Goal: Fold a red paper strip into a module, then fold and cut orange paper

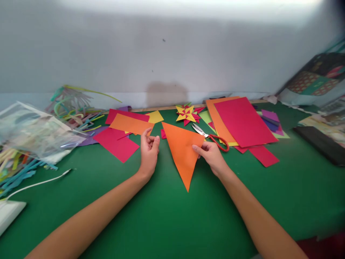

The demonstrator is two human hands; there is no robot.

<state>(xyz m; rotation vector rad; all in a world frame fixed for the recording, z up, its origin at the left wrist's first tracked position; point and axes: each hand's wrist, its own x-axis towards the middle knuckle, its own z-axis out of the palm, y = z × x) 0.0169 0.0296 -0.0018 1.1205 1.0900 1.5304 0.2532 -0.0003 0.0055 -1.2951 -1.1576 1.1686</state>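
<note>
My right hand [211, 154] pinches an orange paper triangle [183, 149] by its right corner, thumb in front. The triangle is held up over the green table, one point hanging down. To its left, my left hand [149, 151] is raised and apart from the paper; its fingers are loosely curled, with thumb and forefinger apart and nothing between them. Behind my right hand lie scissors [211, 137] with red handles, blades parted. A folded paper star [186, 113] in yellow, red and green sits beyond the triangle.
Red sheets [245, 122] over orange ones lie at the right, red and orange pieces [132, 124] at the left. Farther left are a clear plastic bag [35, 129], several coloured paper strips [78, 108] and a white cable [40, 184]. A black case [320, 144] is at the right.
</note>
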